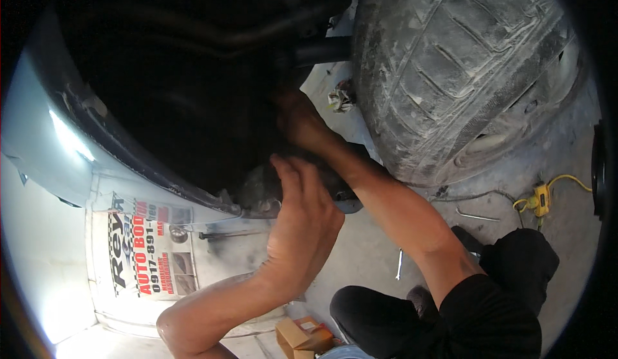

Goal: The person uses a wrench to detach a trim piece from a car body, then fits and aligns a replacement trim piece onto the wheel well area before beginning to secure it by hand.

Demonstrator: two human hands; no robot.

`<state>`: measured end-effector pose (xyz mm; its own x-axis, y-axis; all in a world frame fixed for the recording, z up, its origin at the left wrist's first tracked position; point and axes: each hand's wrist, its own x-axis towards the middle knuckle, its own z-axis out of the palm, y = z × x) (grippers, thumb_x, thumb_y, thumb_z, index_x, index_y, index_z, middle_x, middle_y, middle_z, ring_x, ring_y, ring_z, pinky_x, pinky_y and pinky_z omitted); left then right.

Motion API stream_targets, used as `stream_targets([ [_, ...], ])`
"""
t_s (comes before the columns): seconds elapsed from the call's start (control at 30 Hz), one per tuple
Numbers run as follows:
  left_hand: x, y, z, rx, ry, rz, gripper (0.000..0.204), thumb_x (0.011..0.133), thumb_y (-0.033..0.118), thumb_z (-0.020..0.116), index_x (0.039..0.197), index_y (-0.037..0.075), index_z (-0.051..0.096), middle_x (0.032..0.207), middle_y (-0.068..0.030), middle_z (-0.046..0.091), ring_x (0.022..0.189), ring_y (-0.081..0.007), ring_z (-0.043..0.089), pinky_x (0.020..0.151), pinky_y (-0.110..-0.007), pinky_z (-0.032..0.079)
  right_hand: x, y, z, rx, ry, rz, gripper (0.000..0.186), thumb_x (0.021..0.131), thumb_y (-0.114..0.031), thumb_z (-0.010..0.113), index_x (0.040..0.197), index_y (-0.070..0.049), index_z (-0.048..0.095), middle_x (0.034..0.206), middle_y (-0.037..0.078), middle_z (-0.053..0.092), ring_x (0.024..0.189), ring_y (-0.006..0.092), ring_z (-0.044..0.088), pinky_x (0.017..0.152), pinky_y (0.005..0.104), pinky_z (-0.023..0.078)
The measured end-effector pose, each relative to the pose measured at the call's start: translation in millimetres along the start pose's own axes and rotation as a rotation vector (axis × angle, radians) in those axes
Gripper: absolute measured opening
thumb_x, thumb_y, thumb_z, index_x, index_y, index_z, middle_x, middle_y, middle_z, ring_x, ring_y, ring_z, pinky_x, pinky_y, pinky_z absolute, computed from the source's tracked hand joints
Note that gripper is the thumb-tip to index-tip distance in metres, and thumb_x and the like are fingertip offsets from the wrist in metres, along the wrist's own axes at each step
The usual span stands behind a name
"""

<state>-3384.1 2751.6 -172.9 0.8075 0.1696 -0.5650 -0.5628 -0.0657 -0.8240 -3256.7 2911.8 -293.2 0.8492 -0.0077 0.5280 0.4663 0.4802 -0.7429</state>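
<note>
1 left hand point(306, 218), fingers point(291, 182) slightly bent

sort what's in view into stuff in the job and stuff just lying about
Seemingly in the job:
- dark wheel well, with the right hand inside
- car panel edge, its end near the left hand
- tire, beside the right forearm

Apparently lying about, though the tools may belong:
- wrench
- bent metal rod
- yellow corded device
- cardboard box

Hands point(308, 207) at a dark wheel arch point(143, 160), dusty tire point(444, 69) alongside, wrench point(400, 265) on floor point(367, 249)
</note>
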Motion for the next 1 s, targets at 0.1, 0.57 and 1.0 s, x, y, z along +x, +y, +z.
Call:
stream_targets([
  [0.1, 0, 4, 4, -0.021, -0.026, 0.000, 0.034, 0.080, 0.020, 0.058, 0.101, -0.004, 0.071, 0.107, -0.0226, 0.066, 0.114, -0.0394, 0.053, 0.107, -0.062, 0.031, 5, -3, -6, 0.074, -0.232, 0.093, 0.045, 0.074, 0.000, 0.060, 0.119, 0.001, 0.061, 0.118, 0.026, 0.060, 0.110, 0.0426, 0.057, 0.095, 0.0462, 0.048],
  [0.57, -11, 17, 16, -0.132, 0.246, -0.043, 0.030, 0.081, 0.018, 0.055, 0.095, -0.005, 0.068, 0.117, -0.0251, 0.060, 0.119, -0.0405, 0.051, 0.114, -0.059, 0.023, -88, -55, -86, 0.383, -0.068, 0.168, 0.038, 0.091, -0.017, 0.052, 0.124, -0.001, 0.061, 0.129, 0.021, 0.057, 0.123, 0.0358, 0.052, 0.107, 0.0422, 0.037],
  [1.0, -36, 15, 36, -0.392, 0.621, -0.163, 0.006, 0.081, 0.005, 0.061, 0.085, 0.001, 0.065, 0.124, -0.0230, 0.057, 0.127, -0.0419, 0.049, 0.115, -0.058, 0.019, -100, -68, -120, 0.325, -0.270, -0.158, 0.061, 0.084, -0.024, 0.067, 0.140, -0.006, 0.049, 0.144, 0.021, 0.043, 0.138, 0.0405, 0.035, 0.115, 0.0503, 0.027],
])
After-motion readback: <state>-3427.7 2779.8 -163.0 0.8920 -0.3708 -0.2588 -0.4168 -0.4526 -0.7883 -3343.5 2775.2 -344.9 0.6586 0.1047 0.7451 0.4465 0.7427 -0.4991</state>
